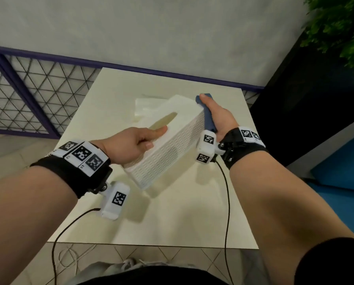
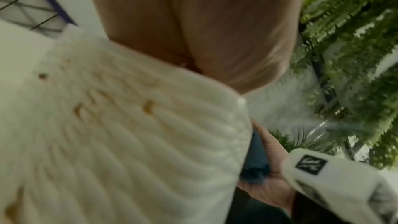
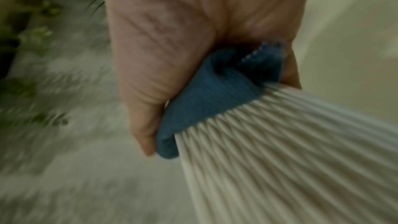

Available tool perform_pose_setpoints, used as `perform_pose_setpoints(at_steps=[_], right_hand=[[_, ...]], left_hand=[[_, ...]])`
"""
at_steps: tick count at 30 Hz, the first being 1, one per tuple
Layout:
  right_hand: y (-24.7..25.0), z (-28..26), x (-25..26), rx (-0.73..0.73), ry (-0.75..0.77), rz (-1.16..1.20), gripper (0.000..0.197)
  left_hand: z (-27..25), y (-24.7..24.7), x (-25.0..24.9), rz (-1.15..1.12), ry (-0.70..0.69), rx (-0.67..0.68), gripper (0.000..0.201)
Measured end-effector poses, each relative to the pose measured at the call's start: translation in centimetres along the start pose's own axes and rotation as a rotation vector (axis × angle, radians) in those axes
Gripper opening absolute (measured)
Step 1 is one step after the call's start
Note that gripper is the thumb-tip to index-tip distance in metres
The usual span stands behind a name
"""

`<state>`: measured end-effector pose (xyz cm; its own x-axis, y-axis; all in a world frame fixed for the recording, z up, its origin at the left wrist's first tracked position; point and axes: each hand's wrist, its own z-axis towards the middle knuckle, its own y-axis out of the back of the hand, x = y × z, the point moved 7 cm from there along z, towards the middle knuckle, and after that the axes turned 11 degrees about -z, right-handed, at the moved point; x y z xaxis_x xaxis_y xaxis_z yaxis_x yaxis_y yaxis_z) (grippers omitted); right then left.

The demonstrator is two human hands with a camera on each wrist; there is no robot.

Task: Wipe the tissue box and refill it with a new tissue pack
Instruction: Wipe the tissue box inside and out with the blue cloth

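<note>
A cream counter (image 1: 172, 223) stands against a pale wall, with a purple-framed wire grille (image 1: 24, 95) to the left and a leafy plant (image 1: 340, 27) at the upper right. On the counter, behind the box, lies a flat white tissue pack (image 1: 145, 105), partly hidden by it.

The white ribbed tissue box (image 1: 172, 145) is held tilted above the counter, its slotted top facing up and left. The left hand (image 1: 131, 145) grips the near end of the box, its thumb lying along the top beside the slot and its fingers out of sight under the box. The right hand (image 1: 217, 116) presses a folded blue cloth (image 1: 209, 114) against the far end wall of the box; its grip is closed on the cloth, thumb on the cloth's upper edge and palm behind it. The wrist views are blurred but show the cloth touching the ribbed wall.
</note>
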<state>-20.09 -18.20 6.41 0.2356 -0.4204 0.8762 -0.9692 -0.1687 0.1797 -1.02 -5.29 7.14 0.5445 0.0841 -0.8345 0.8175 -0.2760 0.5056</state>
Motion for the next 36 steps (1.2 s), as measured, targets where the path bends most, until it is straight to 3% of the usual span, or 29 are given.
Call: perform_pose_setpoints(at_steps=[3, 6, 8, 10, 11, 14, 17, 21, 24, 26, 28, 29, 32, 36], right_hand=[[0.8, -0.7, -1.0, -0.117, -0.001, 0.073, 0.048], [0.2, -1.9, -2.6, -0.254, -0.022, 0.159, 0.021], [-0.8, -2.8, -3.7, -0.301, -0.031, 0.213, 0.029], [-2.1, -3.8, -4.6, -0.330, -0.031, 0.281, 0.026], [-3.0, -4.3, -4.8, -0.328, -0.031, 0.314, 0.023], [-4.6, -5.6, -4.4, -0.284, 0.016, 0.360, 0.021], [-3.7, -6.0, -3.9, -0.226, 0.021, 0.375, 0.016], [0.6, -5.5, -2.4, -0.303, 0.089, 0.441, 0.055], [0.3, -7.5, 0.1, -0.222, 0.174, 0.308, 0.038], [-2.6, -9.3, 2.0, -0.153, 0.376, -0.099, 0.033], [-6.4, -10.6, 2.1, -0.105, 0.648, -0.577, 0.049], [-7.3, -10.6, 1.8, -0.102, 0.714, -0.664, 0.056], [-6.2, -8.6, 2.5, -0.075, 0.686, -0.515, 0.052], [-4.5, -5.7, 2.8, -0.119, 0.562, -0.419, 0.054]], left_hand=[[0.1, 0.7, 0.6, 0.116, 0.044, 0.088, 0.051], [0.8, 1.4, 0.7, 0.307, 0.046, 0.043, 0.044], [1.2, 0.6, 0.0, 0.488, 0.010, -0.048, 0.068], [1.4, -1.5, -1.3, 0.653, -0.048, -0.143, 0.102], [1.4, -2.5, -1.8, 0.724, -0.074, -0.197, 0.108], [1.5, -3.5, -2.5, 0.790, -0.165, -0.414, 0.102], [0.9, -1.7, -2.7, 0.685, -0.258, -0.591, 0.097], [-0.5, 0.4, -3.1, 0.584, -0.313, -0.713, 0.093], [-0.7, 0.8, -3.3, 0.579, -0.320, -0.728, 0.092], [-0.6, 0.4, -3.7, 0.549, -0.348, -0.742, 0.085], [-0.7, 0.0, -4.3, 0.482, -0.366, -0.783, 0.067], [-0.9, -0.1, -4.3, 0.448, -0.348, -0.795, 0.063], [-1.4, 0.1, -3.8, 0.422, -0.278, -0.766, 0.083], [-2.2, -0.4, -4.3, 0.505, -0.373, -0.754, 0.101]])
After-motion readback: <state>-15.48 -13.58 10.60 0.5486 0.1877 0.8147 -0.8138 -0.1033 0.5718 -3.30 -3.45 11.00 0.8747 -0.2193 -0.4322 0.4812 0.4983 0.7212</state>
